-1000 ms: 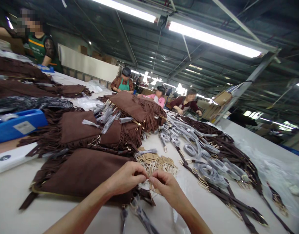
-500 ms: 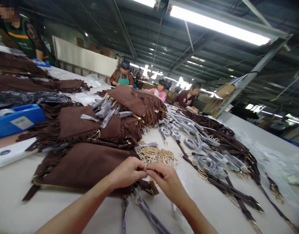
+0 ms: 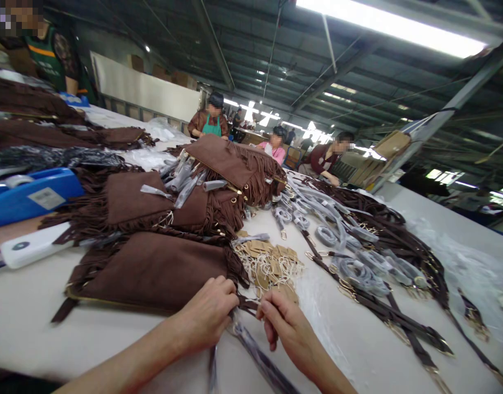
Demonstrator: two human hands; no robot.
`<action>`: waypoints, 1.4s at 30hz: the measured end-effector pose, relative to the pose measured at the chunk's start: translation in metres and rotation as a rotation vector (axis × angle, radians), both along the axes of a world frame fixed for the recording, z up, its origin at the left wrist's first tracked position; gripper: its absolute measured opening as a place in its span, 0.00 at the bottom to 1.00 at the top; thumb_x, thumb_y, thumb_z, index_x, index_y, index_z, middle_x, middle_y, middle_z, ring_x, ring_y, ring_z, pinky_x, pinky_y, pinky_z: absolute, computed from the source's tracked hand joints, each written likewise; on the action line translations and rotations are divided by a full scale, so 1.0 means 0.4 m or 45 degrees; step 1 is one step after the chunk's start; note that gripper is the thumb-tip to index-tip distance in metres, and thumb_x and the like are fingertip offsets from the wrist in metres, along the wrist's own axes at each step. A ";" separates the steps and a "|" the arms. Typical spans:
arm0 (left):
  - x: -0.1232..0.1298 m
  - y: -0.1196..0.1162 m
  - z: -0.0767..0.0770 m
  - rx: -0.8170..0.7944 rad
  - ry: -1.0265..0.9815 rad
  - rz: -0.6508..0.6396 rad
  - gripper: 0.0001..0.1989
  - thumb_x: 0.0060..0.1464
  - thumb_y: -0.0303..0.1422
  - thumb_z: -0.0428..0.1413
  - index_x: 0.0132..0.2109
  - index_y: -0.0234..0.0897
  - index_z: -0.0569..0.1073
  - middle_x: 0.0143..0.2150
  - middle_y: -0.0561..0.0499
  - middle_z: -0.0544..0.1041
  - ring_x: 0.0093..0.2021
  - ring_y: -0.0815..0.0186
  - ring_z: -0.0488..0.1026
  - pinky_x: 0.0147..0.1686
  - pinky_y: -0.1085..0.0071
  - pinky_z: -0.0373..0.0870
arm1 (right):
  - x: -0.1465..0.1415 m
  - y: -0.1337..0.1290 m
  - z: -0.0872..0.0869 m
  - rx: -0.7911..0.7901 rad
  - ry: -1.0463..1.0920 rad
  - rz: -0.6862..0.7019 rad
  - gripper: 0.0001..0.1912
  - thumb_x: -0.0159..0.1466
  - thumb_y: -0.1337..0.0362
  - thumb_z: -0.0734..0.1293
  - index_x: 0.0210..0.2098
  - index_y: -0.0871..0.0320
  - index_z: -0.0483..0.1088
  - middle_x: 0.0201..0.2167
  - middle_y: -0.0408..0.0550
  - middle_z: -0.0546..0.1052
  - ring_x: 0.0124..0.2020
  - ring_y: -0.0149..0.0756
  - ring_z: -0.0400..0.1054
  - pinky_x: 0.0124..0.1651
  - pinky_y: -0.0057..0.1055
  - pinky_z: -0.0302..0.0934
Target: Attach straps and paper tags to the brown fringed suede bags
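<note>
A brown fringed bag lies flat in front of me, its zipped edge toward me. At its right corner is my left hand, closed, its fingertips bent out of sight. Out from under these fingers runs a plastic-wrapped strap toward the table's near edge. Just to the right, my right hand is closed with curled fingers; what lies in them is hidden. A dark brown strip spans the gap between both hands. Behind them is a heap of tan paper tags with white strings.
More fringed bags are stacked behind. At left are a blue tape dispenser and a white device. Brown straps with gold clasps and plastic-wrapped coils cover the right side. Several people work farther back.
My hands, which met over the bag's right end, have come apart and lower. The left moved down to the bag's corner, the right slightly rightward. The view shifted a little.
</note>
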State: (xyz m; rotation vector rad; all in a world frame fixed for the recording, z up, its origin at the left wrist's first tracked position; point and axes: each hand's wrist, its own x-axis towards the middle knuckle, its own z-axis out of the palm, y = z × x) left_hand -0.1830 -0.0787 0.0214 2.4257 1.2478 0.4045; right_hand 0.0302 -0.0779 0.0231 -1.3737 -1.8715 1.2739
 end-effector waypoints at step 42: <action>-0.004 0.029 -0.024 0.053 0.034 -0.186 0.09 0.45 0.21 0.55 0.36 0.36 0.69 0.45 0.47 0.71 0.47 0.59 0.64 0.49 0.61 0.61 | -0.040 0.010 -0.130 0.886 -0.303 0.204 0.10 0.64 0.74 0.59 0.36 0.55 0.69 0.31 0.45 0.74 0.32 0.35 0.71 0.35 0.26 0.62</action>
